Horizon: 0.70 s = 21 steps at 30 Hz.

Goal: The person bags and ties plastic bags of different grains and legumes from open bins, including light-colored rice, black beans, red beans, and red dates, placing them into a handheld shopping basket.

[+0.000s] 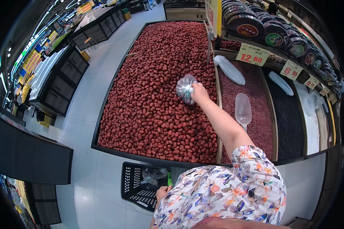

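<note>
Over the wide bin of dried red dates [149,114], my right hand [200,94] reaches out with its fingers closed. It grips a clear plastic bag [184,84] by a whitish, bunched part. Whether anything is inside the bag is hard to make out against the dates. Low in the view, my left hand [162,192] is closed around the handle of a black shopping basket [127,181]; a green piece of the handle [169,179] shows above the fingers. A crumpled clear plastic bag [153,174] lies in the basket, its contents unclear.
Right of the dates, a compartment of small reddish grains [256,110] holds a clear scoop [243,110] and a plastic-wrapped scoop [230,70]. Black grains [288,126] fill the neighbouring compartment. Price signs [253,54] and stacked round packages [248,28] stand behind. A dark counter [61,84] is at left.
</note>
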Motion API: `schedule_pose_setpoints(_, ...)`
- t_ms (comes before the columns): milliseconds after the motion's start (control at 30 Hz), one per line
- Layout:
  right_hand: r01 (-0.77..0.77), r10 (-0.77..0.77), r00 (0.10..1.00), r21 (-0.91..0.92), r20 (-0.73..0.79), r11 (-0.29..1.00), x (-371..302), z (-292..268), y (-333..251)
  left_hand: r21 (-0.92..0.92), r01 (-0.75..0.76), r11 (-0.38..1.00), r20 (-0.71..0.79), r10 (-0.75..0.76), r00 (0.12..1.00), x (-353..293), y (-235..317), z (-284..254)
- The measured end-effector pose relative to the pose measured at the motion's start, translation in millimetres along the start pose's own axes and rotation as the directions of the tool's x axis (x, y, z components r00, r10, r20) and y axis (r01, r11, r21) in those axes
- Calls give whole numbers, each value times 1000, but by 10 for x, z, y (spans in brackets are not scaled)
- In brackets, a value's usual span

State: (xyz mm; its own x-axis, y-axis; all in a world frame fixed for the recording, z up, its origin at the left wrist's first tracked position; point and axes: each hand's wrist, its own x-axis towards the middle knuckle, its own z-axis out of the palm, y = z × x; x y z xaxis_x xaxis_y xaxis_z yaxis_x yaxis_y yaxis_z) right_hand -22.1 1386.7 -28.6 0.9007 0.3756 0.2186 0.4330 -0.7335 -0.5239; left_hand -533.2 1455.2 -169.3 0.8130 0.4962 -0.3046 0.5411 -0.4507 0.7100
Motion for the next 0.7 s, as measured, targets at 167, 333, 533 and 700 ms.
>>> schedule_pose_setpoints(167, 66, -49, 995, 214, -86, 975, -26, -97, 156, 111, 11, 994, 34, -15, 999, 1, 125, -73)
schedule_pose_setpoints(333, -27, 88, 995, 672, -57, 740, -298, -491, 351, 349, -22, 937, -16, 30, 999, 14, 257, -144)
schedule_pose_setpoints(533, -226, -61, 956, 855, 286, 466, -1138, -1226, -53, 85, -315, 945, -364, 324, 873, 123, 1083, -511)
schedule_pose_setpoints(700, -289, -203, 886, 838, 418, 463, -1800, -1233, -104, -44, -618, 785, -400, 553, 731, 327, 2120, -761)
